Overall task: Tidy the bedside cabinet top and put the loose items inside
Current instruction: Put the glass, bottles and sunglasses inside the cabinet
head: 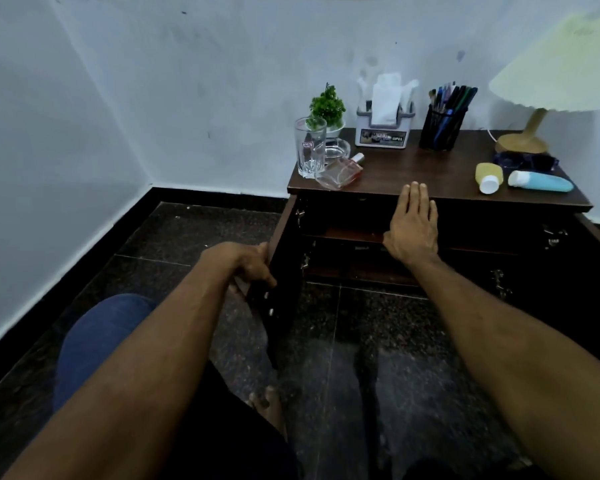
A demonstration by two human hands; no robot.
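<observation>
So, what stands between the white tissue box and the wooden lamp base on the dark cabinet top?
A black mesh pen holder full of pens, as the head view shows.

looking like a home bedroom corner, dark wooden bedside cabinet sitting against a pale painted wall, shaded lamp standing on top, tissue box, pen holder, potted plant, drinking glass and perfume bottle crowding it, dark stone floor running underneath

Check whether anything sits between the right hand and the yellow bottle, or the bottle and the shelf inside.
Nothing visible. The right hand is open at the front edge of the cabinet top, only bare wood between it and the yellow bottle. The left hand grips the opened left door; the shelf is exposed.
</observation>
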